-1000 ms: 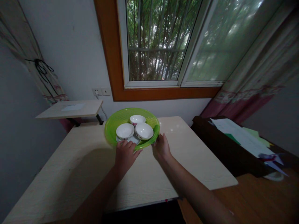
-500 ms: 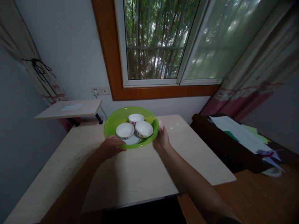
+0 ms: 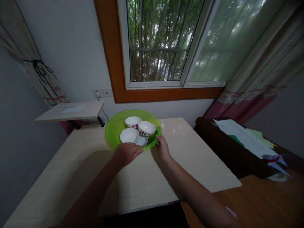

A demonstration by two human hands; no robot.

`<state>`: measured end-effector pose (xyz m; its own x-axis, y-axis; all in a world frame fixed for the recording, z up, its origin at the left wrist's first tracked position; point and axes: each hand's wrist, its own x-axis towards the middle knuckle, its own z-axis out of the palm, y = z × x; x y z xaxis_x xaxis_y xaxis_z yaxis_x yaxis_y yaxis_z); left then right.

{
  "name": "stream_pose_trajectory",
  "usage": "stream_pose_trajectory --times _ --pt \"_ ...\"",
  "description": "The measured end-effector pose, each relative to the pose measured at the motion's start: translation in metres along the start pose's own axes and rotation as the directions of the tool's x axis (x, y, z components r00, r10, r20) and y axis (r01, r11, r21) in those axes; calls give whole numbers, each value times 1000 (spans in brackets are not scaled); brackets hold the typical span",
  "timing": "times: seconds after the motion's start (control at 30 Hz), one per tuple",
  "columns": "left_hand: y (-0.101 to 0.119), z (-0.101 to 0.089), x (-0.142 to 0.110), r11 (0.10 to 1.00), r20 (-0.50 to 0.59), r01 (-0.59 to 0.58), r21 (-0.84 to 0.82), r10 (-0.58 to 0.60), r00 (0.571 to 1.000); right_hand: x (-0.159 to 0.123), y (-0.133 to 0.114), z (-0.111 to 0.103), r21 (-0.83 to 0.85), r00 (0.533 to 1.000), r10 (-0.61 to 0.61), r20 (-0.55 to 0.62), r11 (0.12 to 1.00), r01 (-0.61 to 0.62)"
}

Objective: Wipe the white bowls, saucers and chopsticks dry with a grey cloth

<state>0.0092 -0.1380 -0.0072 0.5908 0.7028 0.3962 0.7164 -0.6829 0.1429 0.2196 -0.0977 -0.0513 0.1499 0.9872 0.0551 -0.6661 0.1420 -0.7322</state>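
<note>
A round green plastic basket (image 3: 113,131) sits on the pale wooden table (image 3: 194,152) below the window. In it are three white bowls (image 3: 129,135) with red marks and a small white plate (image 3: 143,141). My left hand (image 3: 125,153) is at the basket's near rim, its fingers curled over the edge right by the nearest bowl. The basket's right near rim is gripped by my right hand (image 3: 162,148), thumb over the edge.
A small side table (image 3: 70,111) stands at the left by the wall and a curtain. A dark cabinet (image 3: 228,148) with papers (image 3: 239,134) on top stands to the right of the table. The wall and window are close behind the basket.
The basket has turned: the bowls have shifted round inside the view. My left hand went from the left rim back to the near rim; my right hand slid nearer along the rim.
</note>
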Motion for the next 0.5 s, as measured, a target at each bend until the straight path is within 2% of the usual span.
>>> stream_pose_trajectory --times 0.07,0.1,0.13,0.17,0.23,0.27,0.3,0.33,0.37,0.4,0.47,0.5 --pt "-29 -10 -3 992 -54 36 -118 -43 998 8 -3 -1 9 1000 3 -20 1000 -3" --pt "-47 -16 -5 981 -127 94 -170 -117 985 13 -3 -2 15 1000 11 -24 1000 -10" --pt "-66 -21 -7 955 -209 174 -239 -225 952 18 -3 -4 23 1000 22 -22 1000 -21" --pt "-86 -26 -9 906 -283 260 -334 -360 889 24 -3 -6 31 999 37 -10 999 -37" --pt "-120 -31 -11 724 -320 376 -579 -625 712 34 -3 -11 41 997 79 17 996 -79" --pt "-132 -31 -12 588 -277 392 -707 -742 611 39 -2 -13 44 995 99 30 994 -101" --pt "-141 -30 -12 434 -187 385 -815 -824 534 43 -2 -15 44 992 117 39 992 -119" --pt "-146 -27 -11 293 -87 356 -887 -865 495 47 -2 -16 42 990 132 45 990 -134" --pt "-147 -24 -11 169 17 323 -931 -865 501 49 -2 -16 38 988 144 47 989 -146" --pt "-146 -20 -10 65 103 290 -955 -843 528 51 -2 -17 36 988 150 47 988 -152" --pt "-139 -13 -7 -63 185 223 -973 -788 587 51 -1 -16 38 989 140 46 989 -141" --pt "-134 -11 -6 -95 190 187 -978 -782 594 50 0 -15 49 992 119 47 991 -122"
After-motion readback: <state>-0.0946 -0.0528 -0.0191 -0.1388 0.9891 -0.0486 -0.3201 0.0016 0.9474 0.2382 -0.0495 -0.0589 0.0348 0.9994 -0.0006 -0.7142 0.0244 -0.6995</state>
